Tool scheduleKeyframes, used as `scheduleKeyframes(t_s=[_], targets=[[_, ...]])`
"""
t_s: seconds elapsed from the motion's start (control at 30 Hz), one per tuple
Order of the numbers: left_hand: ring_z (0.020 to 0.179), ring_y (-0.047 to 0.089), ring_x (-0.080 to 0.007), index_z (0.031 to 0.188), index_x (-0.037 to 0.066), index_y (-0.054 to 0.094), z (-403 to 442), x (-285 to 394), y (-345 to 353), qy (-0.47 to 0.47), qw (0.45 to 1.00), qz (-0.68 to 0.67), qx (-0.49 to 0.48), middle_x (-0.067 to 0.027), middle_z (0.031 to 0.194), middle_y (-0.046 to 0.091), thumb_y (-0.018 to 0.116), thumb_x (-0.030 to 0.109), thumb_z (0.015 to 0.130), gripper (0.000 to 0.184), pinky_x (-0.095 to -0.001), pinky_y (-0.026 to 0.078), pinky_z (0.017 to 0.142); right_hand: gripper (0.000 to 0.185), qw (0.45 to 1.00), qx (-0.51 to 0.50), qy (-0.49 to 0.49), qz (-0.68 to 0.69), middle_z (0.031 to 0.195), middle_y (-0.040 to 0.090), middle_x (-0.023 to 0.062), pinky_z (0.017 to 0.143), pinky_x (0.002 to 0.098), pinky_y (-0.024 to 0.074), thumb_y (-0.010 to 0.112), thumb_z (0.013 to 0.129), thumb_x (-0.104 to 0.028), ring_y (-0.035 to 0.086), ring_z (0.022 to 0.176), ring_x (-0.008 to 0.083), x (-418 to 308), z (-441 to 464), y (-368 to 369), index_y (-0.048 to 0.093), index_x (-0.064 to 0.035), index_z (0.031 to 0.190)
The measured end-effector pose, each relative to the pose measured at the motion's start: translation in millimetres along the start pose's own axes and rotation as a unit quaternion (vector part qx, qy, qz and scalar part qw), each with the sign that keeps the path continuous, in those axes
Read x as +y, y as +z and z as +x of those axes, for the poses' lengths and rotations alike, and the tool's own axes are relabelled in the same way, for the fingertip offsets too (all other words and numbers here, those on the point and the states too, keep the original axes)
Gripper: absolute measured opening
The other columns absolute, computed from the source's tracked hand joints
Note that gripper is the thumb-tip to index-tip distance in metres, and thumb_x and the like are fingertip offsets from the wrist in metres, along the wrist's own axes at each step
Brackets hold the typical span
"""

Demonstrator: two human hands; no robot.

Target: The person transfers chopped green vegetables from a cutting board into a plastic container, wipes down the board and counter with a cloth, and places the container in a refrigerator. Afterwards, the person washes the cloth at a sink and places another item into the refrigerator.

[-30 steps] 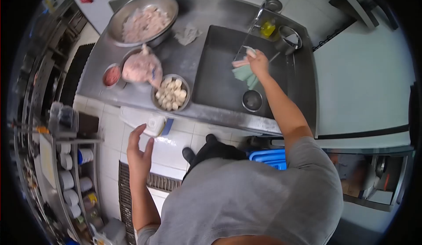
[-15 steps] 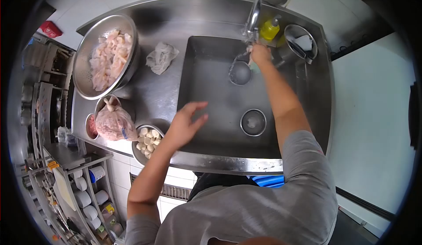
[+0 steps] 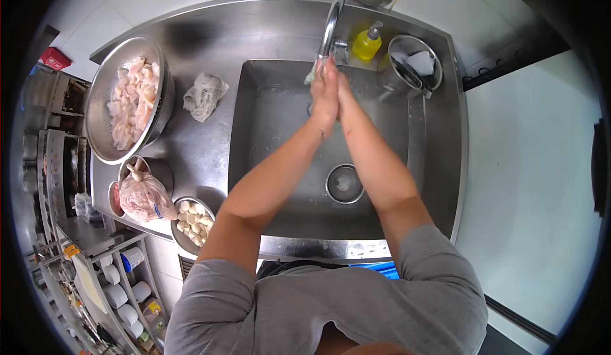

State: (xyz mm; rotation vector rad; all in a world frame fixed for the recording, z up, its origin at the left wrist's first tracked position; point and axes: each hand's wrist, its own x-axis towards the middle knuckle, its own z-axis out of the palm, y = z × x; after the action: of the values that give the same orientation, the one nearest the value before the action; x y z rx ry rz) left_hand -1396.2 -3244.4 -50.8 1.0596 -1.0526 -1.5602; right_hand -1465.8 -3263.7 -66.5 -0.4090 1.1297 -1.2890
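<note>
Both the left hand point(image 3: 325, 97) and the right hand point(image 3: 344, 95) are pressed together beneath the tap point(image 3: 332, 24), over the far part of the sink point(image 3: 267, 138). A pale green cloth point(image 3: 309, 78) shows just beside the left hand; whether either hand grips it, I cannot tell. The drain point(image 3: 344, 184) lies nearer the person. Right of the tap stand a soap bottle point(image 3: 367, 45) and a pot point(image 3: 407, 42). On the worktop point(image 3: 202, 154), left of the sink, are a large bowl point(image 3: 102, 113) of pale meat point(image 3: 133, 103), crumpled plastic point(image 3: 205, 97), a tied bag point(image 3: 146, 197) and a smaller bowl point(image 3: 183, 247) holding white pieces point(image 3: 193, 220).
</note>
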Motion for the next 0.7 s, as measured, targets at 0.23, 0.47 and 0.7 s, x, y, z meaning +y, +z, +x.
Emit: scheduleKeyframes(t_s=[0.23, 0.47, 0.7], targets=[[0.108, 0.054, -0.0237, 0.131, 0.006, 0.047, 40, -21, -35, -0.16, 0.983, 0.089, -0.013, -0.0124, 0.119, 0.057, 0.046, 0.044, 0.095, 0.052, -0.0385, 0.042, 0.09, 0.073, 0.993, -0.022, -0.026, -0.114, 0.133, 0.047, 0.0144, 0.102, 0.0369, 0.0324, 0.049, 0.09, -0.056, 0.043, 0.123, 0.023, 18, -23, 19, 0.037, -0.0029, 0.139], [0.102, 0.059, -0.0206, 0.114, 0.005, 0.061, 38, 10, -79, -0.191, 0.972, -0.127, -0.058, -0.0105, 0.108, 0.064, 0.061, 0.017, 0.087, 0.029, -0.0359, 0.043, 0.092, 0.032, 0.942, -0.025, -0.011, -0.333, 0.101, 0.065, 0.0065, 0.083, 0.0337, 0.0452, 0.07, 0.08, -0.03, 0.059, 0.098, 0.0175, -14, 11, -34, 0.067, -0.0001, 0.092], [0.096, 0.061, -0.0239, 0.105, 0.002, 0.059, 40, -61, -54, -0.279, 0.935, -0.218, 0.007, -0.0104, 0.104, 0.063, 0.048, 0.029, 0.094, 0.031, -0.0414, 0.046, 0.086, 0.028, 0.784, 0.095, -0.395, -0.468, 0.072, 0.06, 0.0122, 0.064, 0.0392, 0.0461, 0.078, 0.067, -0.025, 0.058, 0.067, 0.0323, 42, -3, 28, 0.061, -0.0033, 0.069]])
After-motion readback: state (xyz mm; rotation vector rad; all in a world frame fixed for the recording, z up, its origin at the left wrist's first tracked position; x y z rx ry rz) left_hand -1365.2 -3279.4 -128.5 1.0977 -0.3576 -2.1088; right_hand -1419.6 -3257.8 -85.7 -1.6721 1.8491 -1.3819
